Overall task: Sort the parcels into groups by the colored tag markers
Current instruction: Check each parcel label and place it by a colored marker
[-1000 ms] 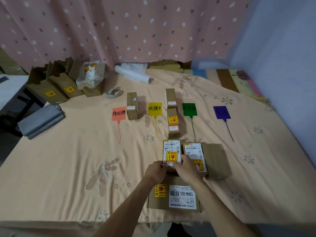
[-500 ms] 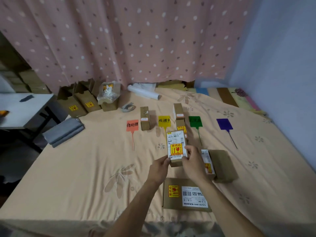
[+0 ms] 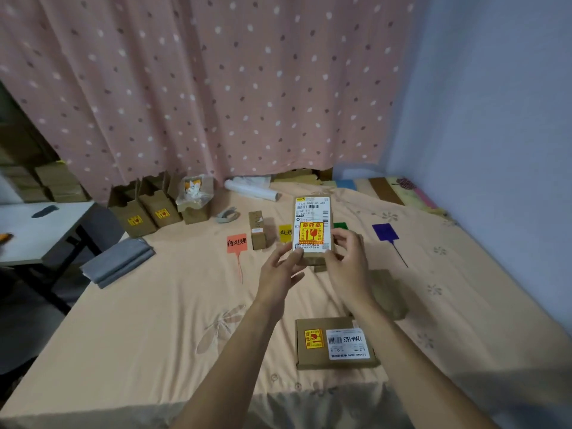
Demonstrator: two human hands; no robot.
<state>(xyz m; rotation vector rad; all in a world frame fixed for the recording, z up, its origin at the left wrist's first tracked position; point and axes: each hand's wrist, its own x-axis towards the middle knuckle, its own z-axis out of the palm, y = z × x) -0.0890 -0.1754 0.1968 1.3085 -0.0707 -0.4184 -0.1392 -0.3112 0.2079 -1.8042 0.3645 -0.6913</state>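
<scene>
Both hands hold a small brown parcel (image 3: 312,226) up in the air, its white label and yellow fragile sticker facing me. My left hand (image 3: 278,270) grips its lower left corner and my right hand (image 3: 348,261) its lower right side. Behind it on the cloth lie an orange tag (image 3: 236,243), a yellow tag (image 3: 284,233), a green tag (image 3: 340,226), partly hidden, and a purple tag (image 3: 383,232). One small box (image 3: 257,230) stands between the orange and yellow tags. A flat parcel (image 3: 334,343) lies near me.
A plain brown parcel (image 3: 387,292) lies right of my right arm. Open cardboard boxes (image 3: 145,209), a plastic bag (image 3: 193,193), a tape roll (image 3: 227,214) and a white roll (image 3: 252,190) sit at the back. Folded grey cloth (image 3: 119,263) lies at the left edge.
I have lifted the labelled parcel off the cloth and raised it toward me, upright, with both hands. My head has tilted up, showing more curtain.
</scene>
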